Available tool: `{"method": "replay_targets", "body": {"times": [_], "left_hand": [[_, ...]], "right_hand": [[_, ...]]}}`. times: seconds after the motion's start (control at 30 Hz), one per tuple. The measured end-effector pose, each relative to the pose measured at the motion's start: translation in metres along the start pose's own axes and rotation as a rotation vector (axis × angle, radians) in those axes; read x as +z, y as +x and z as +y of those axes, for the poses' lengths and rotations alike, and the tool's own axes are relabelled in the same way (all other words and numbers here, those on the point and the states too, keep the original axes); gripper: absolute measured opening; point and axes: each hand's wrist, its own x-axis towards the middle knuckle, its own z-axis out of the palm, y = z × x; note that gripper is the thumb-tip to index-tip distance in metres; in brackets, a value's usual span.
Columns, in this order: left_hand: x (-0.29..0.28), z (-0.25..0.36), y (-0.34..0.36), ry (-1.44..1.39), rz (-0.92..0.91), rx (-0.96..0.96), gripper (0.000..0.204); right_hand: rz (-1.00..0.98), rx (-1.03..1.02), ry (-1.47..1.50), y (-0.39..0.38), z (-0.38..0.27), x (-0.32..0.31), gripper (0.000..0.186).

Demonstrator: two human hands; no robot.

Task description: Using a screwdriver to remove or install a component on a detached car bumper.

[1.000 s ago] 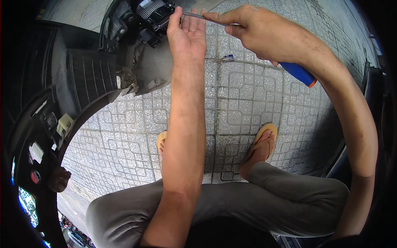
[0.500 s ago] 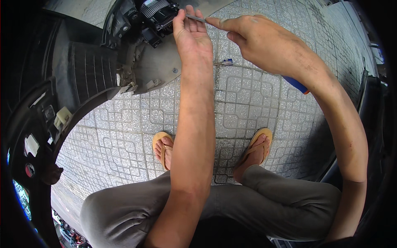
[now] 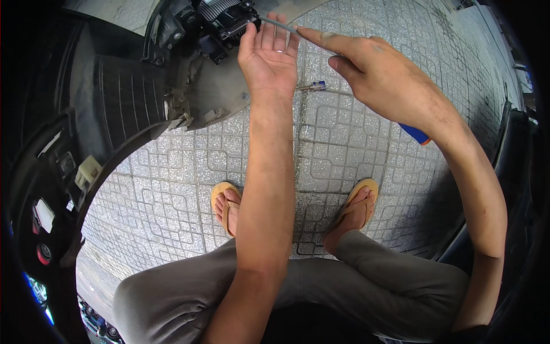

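Note:
My right hand (image 3: 384,71) is closed around a screwdriver (image 3: 278,24), its index finger stretched along the grey shaft. The blue handle end with an orange tip sticks out below my wrist. At the top of the view, the shaft's tip is at the edge of a black finned part (image 3: 220,12). My left hand (image 3: 272,63) is open, palm up, fingers stretched out and a ring on one finger. The shaft crosses in front of its fingertips; whether they touch is unclear. A second screwdriver (image 3: 316,86) with a clear and blue handle lies on the paving beyond my left wrist.
A dark curved vehicle panel (image 3: 123,94) with clips and brackets fills the left side. A grey plate (image 3: 220,86) lies under the finned part. Patterned paving (image 3: 338,155) stretches around my sandalled feet (image 3: 358,209). A dark edge (image 3: 507,166) runs along the right.
Both hands have shifted slightly down and nearer. My left fingers have spread and show more fully, the thumb away from the shaft. The screwdriver has moved slightly to the right with my right hand.

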Motion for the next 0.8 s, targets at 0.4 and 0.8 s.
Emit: {"method": "replay_targets", "body": {"times": [0.4,0.8], "left_hand": [[-0.009,0.009,0.009,0.071,-0.087,-0.048,0.029],[-0.017,0.001,0.027,0.068,-0.04,0.024,0.017]], "right_hand": [[-0.01,0.023,0.192,-0.007,-0.006,0.022,0.044],[0.053,0.004,0.374,-0.009,-0.007,0.046,0.045]]}}
